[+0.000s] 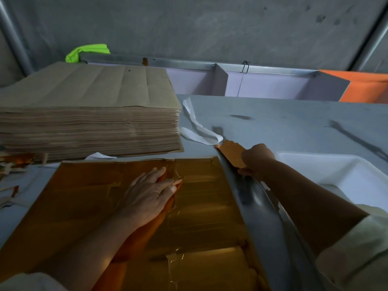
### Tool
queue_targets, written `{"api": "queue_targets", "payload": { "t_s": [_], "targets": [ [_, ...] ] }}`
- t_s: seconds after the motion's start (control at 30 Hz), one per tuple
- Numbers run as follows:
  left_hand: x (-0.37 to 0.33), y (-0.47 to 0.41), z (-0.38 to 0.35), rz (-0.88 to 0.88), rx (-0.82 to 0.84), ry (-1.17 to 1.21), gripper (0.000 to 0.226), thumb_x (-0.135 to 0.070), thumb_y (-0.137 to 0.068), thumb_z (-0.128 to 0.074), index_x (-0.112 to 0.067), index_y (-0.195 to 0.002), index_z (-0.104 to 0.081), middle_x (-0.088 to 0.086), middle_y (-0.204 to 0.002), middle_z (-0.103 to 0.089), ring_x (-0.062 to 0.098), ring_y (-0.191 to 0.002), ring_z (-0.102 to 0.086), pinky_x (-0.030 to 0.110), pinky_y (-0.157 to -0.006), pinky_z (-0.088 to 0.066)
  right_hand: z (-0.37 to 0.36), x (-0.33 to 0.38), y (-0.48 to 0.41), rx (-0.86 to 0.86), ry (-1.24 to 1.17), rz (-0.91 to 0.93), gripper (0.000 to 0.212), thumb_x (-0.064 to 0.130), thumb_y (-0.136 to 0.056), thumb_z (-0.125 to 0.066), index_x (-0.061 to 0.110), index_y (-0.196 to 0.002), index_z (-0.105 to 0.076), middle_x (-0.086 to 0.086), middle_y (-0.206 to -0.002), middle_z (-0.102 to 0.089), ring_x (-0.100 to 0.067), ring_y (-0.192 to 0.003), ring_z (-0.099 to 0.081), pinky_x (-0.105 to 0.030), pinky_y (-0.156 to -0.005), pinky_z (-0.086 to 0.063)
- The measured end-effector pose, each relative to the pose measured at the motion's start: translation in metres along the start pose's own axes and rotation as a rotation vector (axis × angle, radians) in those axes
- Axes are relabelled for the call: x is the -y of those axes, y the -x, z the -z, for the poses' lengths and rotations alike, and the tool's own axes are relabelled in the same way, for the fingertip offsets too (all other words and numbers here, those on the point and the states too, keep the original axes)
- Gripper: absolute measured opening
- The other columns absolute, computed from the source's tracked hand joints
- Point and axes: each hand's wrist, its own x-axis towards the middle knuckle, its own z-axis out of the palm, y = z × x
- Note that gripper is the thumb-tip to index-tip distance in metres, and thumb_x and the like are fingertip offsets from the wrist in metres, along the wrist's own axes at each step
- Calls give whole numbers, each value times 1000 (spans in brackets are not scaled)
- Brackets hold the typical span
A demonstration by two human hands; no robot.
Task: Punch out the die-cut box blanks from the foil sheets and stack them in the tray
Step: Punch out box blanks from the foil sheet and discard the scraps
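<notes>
Left hand flat, fingers straight, pressing gold foil sheet at lower centre of frame. Right hand curled, gripping torn foil strip along sheet's right edge. Tall stack of brown sheets upper left. White tray right, on grey tabletop.

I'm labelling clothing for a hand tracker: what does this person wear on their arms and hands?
No gloves on the left hand or right hand, and no watch or bracelet shows. The right sleeve is loose pale cream fabric ending near the elbow; the left sleeve looks similarly pale.
</notes>
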Motion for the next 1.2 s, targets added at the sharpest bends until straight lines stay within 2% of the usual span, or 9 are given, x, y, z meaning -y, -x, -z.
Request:
{"api": "queue_targets", "payload": {
  "t_s": [0.13,0.27,0.43,0.6,0.7,0.77,0.83,1.07,1.2],
  "targets": [
    [3,2,-2,-28,-86,97,48,-52,-102,-21,-43,-147,-34,-10,-165,-13,11,-151,-6,34,-119,-3,8,6,26,7,409,133,23,6,-86,-52,4,-108,-43,-18,-110,-59,-29,-77,-66,-21,-43,-45],
    [-1,9,4,-54,-231,226,44,-47,-105,-22,-38,-139,-49,-6,-160,-29,11,-149,-15,27,-116,-1,8,7,54,157,711,473,26,10,-91,-50,10,-117,-55,-10,-111,-63,-21,-77,-65,-32,-73,-57],
    [-8,18,11,-62,-313,301,53,-43,-96,-23,-22,-118,-67,1,-148,-49,14,-144,-31,21,-113,-5,4,-9,87,334,682,672,26,26,-101,-47,18,-110,-70,1,-98,-69,-13,-85,-65,-28,-76,-54],
    [-12,23,14,-36,-323,347,55,-41,-94,-23,-11,-109,-67,7,-138,-58,20,-140,-38,22,-113,-9,-3,-21,91,402,646,694,26,27,-102,-45,15,-112,-66,8,-77,-57,-5,-67,-54,-21,-62,-46],
    [-12,22,13,-26,-344,377,45,-35,-101,-29,-8,-101,-66,8,-115,-65,18,-122,-51,35,-115,-24,-3,-25,87,463,613,645,29,34,-101,-47,13,-88,-63,3,-71,-56,-9,-64,-55,-25,-63,-46],
    [-13,22,13,-34,-373,378,43,-35,-98,-30,-9,-90,-62,-1,-90,-59,7,-91,-50,37,-100,-36,-2,-26,84,479,501,584,35,40,-99,-51,18,-73,-56,4,-65,-53,-7,-59,-52,-22,-60,-43],
    [-11,20,12,-37,-386,368,43,-37,-95,-29,-9,-84,-59,-3,-81,-54,8,-80,-48,37,-83,-40,0,-26,82,529,404,501,34,43,-97,-55,19,-73,-57,3,-69,-56,-9,-63,-55,-22,-62,-45],
    [-9,17,9,3,-303,335,24,-30,-104,-42,-19,-86,-53,4,-91,-60,22,-88,-56,32,-72,-45,3,-30,83,724,422,372,18,27,-97,-60,15,-83,-59,-4,-83,-62,-16,-75,-63,-26,-70,-54],
    [-13,24,18,33,-291,288,26,-45,-98,-51,-20,-104,-48,8,-122,-57,21,-107,-54,29,-82,-48,2,-28,86,726,465,385,17,23,-97,-59,14,-83,-58,-6,-81,-60,-14,-70,-60,-25,-68,-52]
  ]
}}
